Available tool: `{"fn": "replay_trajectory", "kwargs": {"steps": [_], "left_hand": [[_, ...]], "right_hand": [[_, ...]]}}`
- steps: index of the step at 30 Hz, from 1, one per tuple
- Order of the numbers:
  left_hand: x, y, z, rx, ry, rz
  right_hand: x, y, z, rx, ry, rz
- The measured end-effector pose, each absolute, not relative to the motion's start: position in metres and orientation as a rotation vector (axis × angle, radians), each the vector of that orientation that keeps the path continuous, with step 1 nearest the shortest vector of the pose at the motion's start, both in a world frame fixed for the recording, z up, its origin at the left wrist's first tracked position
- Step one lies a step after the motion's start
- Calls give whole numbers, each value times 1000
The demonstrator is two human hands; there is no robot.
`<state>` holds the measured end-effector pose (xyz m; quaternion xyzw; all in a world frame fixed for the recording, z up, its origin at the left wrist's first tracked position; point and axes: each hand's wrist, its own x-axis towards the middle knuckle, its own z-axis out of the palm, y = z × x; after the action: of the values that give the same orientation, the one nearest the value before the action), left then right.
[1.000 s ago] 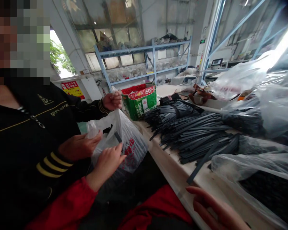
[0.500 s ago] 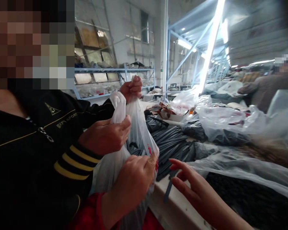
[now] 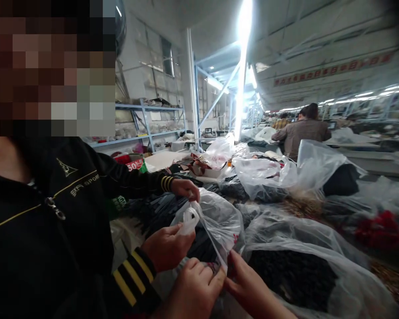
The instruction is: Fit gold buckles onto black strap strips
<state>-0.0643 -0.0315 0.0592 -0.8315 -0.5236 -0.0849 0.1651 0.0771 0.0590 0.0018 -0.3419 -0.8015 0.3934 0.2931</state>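
A thin white plastic bag [image 3: 221,217] with red print is stretched between a co-worker and me. Its lower right edge is pinched by my left hand [image 3: 197,283], fingers curled in. My right hand [image 3: 248,283] meets the same edge, thumb and fingers closing on the plastic beside my left fingertips. On the bag's upper left side, a co-worker's two hands hold it; the nearer co-worker's hand [image 3: 171,243] grips a bunched handle, and the farther co-worker's hand [image 3: 186,189] grips the top. What the bag contains, if anything, I cannot make out.
A co-worker in a black jacket [image 3: 76,186] stands close on my left. Dark strips [image 3: 164,210] lie behind the bag. To the right is a clear sack [image 3: 319,248] of dark pieces. Farther back are more plastic bags [image 3: 266,170], a blue rack [image 3: 149,124] and a seated person [image 3: 306,133].
My right hand has moved left from open air onto the bag's edge. The co-worker's hands have lowered with the bag. The view has turned right.
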Motion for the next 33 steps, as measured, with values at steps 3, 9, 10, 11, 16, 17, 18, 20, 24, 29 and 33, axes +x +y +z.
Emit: {"fn": "replay_trajectory", "kwargs": {"steps": [3,9,10,11,16,17,18,20,24,29,33], "left_hand": [[-63,-34,56,-2379,-1572,-195],[-58,-27,44,-2473,-1530,-87],[-58,-26,37,-2472,-1518,-101],[-59,-25,30,-2464,-1511,-108],[-93,-32,19,-2365,-1516,-96],[-105,-35,22,-2333,-1521,-97],[-119,-37,25,-2286,-1528,-105],[-146,-39,30,-2205,-1535,-116],[-183,-30,29,-1907,-1567,-159],[-193,-7,29,-1625,-1601,-220],[-180,15,46,-1543,-1562,-248]], "right_hand": [[90,64,10,-1002,-1973,1140],[77,71,61,-1133,-2133,778],[72,73,64,-1148,-2226,714],[67,75,65,-1170,-2312,656],[59,93,44,-1299,-2540,500],[61,97,40,-1300,-2536,505],[64,101,36,-1290,-2506,527],[71,107,33,-1226,-2382,613],[85,111,41,-1030,-2128,789],[110,106,50,-827,-2108,821],[124,109,41,-699,-2167,824]]}}
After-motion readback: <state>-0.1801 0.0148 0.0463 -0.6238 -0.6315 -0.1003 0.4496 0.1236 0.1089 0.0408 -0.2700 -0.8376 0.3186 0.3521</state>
